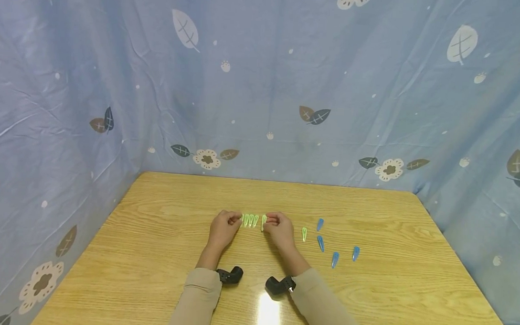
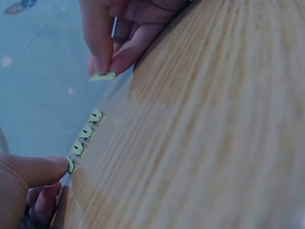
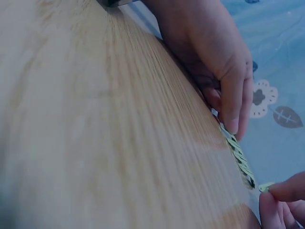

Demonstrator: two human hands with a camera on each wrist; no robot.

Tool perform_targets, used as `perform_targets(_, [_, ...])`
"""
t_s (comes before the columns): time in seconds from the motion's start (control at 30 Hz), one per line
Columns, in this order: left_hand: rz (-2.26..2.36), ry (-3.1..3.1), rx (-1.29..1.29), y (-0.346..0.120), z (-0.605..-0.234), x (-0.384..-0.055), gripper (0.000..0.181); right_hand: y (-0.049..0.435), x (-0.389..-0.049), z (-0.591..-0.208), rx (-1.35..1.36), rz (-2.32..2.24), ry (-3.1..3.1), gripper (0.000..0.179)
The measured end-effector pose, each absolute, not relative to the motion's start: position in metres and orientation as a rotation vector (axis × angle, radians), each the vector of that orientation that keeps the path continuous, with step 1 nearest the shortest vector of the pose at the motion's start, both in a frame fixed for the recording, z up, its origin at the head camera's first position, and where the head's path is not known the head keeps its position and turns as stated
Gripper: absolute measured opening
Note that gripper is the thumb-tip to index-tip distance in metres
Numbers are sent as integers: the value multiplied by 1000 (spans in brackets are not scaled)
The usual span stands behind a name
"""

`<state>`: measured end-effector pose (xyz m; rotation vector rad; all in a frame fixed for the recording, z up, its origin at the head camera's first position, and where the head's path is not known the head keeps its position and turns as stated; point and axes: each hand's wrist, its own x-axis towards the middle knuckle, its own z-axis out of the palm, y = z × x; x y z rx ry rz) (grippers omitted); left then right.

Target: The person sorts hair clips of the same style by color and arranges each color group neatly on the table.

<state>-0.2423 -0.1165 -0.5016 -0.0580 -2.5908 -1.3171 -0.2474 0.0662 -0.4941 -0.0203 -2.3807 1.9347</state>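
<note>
Several light-green snap hair clips [image 1: 251,220] lie side by side in a short row on the wooden table. My left hand [image 1: 223,228] is at the row's left end, thumb and finger pinching the outermost green clip [image 2: 71,165]. Just past the right end, my right hand [image 1: 282,230] pinches another green hair clip [image 1: 263,223] between thumb and fingertips. In the left wrist view this clip [image 2: 102,77] is apart from the row, with a gap to its nearest neighbour. The curled fingers of the right hand are partly hidden behind its thumb side.
One more green hair clip [image 1: 304,234] lies right of my right hand. Beyond it are scattered blue hair clips, among them an upper one [image 1: 320,224] and one farthest right [image 1: 355,253]. A patterned blue curtain [image 1: 262,86] hangs behind the table [image 1: 162,254].
</note>
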Motion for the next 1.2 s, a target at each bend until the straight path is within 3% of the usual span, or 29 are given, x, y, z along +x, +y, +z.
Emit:
perform_targets(0.47, [-1324,-2595,-45,-117,-500,-242,18,55,-251,-481,-100,1712,-2587,22])
perform_targets(1.2, [-1307,-2601,-77,-118,-503,-243,18,58,-254,-481,-13,1631,-2669,20])
